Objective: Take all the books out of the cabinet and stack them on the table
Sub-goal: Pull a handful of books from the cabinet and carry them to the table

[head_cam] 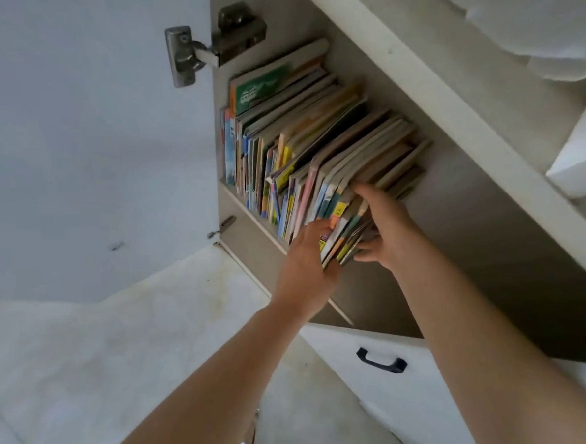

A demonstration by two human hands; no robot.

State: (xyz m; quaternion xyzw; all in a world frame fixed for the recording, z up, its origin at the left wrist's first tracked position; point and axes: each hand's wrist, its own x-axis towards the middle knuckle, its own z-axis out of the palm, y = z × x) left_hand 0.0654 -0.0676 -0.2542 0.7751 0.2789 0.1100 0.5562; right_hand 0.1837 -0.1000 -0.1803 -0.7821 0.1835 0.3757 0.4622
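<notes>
While thin glossy paperback books point(314, 145) stand packed on matte beige cabinet shelf point(249, 207), L hand point(304, 255) & R hand point(388, 229) clamp rightmost bundle point(343, 232) w/ curled fingers, spines tilted outward.

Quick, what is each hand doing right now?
Left hand: grips the near side of a bundle of books on the shelf.
Right hand: grips the same bundle from the other side.
</notes>
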